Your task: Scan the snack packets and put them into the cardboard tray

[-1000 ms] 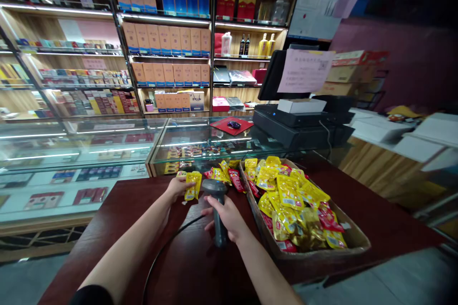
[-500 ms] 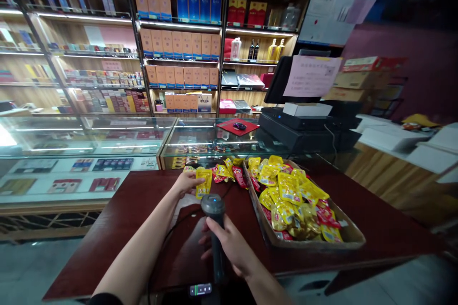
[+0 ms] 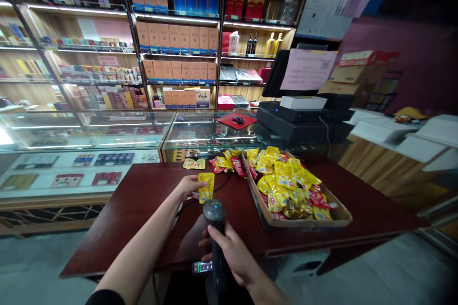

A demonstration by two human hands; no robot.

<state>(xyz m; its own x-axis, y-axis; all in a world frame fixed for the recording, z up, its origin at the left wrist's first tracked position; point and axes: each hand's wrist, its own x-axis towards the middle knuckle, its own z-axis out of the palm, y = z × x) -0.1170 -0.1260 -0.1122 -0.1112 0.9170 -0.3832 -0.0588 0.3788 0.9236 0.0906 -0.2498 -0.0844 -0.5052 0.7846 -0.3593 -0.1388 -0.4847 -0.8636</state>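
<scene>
My left hand (image 3: 190,187) pinches a small yellow snack packet (image 3: 206,188) by its left edge, holding it above the dark red table. In my right hand (image 3: 229,250) is a dark handheld barcode scanner (image 3: 215,228), fingers wrapped round its handle. The scanner's head is just below the packet and apart from it. A flat yellowish packet (image 3: 194,164) lies beyond my left hand. To its right sits a small heap of red and yellow packets (image 3: 226,162). A shallow cardboard box (image 3: 255,202) full of yellow, gold and red packets stands to the right.
A phone-like device with a lit screen (image 3: 202,267) shows by the table's near edge. Behind the table (image 3: 143,219) runs a glass display counter (image 3: 207,136), with a mouse (image 3: 238,120) on a red mat. A monitor and black till (image 3: 296,121) stand back right.
The view has shifted slightly. My left hand still holds the yellow packet, now a little nearer the scanner's head. The flat packet behind has come into fuller view.
</scene>
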